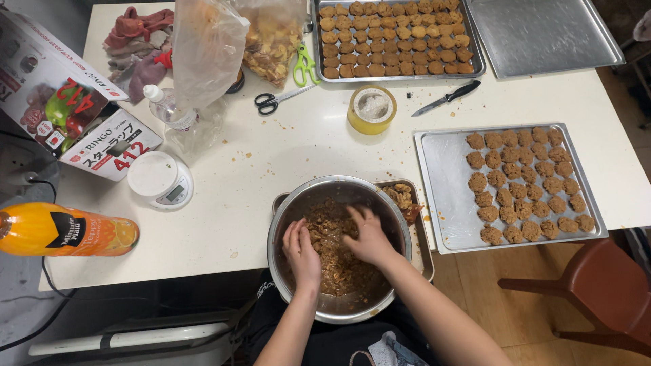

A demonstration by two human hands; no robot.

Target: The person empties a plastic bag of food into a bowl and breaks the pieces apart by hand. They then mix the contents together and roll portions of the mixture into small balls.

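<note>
Fingers (354, 218) of the right hand (369, 238) are curling down into the brown minced mixture (333, 254), gripping a clump of it; fingers of the left hand (301, 252) are lying together, pressing flat against the mixture at its left side, closed around nothing that I can make out. Both hands are working inside one round steel mixing bowl (285, 224), which is sitting at the near edge of the white bench (271, 149), partly overhanging a small tray (419, 234) carrying a few scraps of the same mixture.

Count of trays: four. One baking tray (441, 176) right of the bowl is holding about thirty formed brown patties (525, 186) in its right half, left half bare. One far tray (319, 41) is lying full of paler pieces in five rows. One empty steel tray (542, 34) is sitting beside it.

Other items: two pairs of scissors, one black-handled (274, 100), one green-handled (304, 65); one knife (447, 98); one roll of yellow tape (371, 108); one white kitchen scale (161, 179); one orange juice bottle (61, 229) lying on its side; two plastic bags (224, 41); one printed carton (68, 108).
</note>
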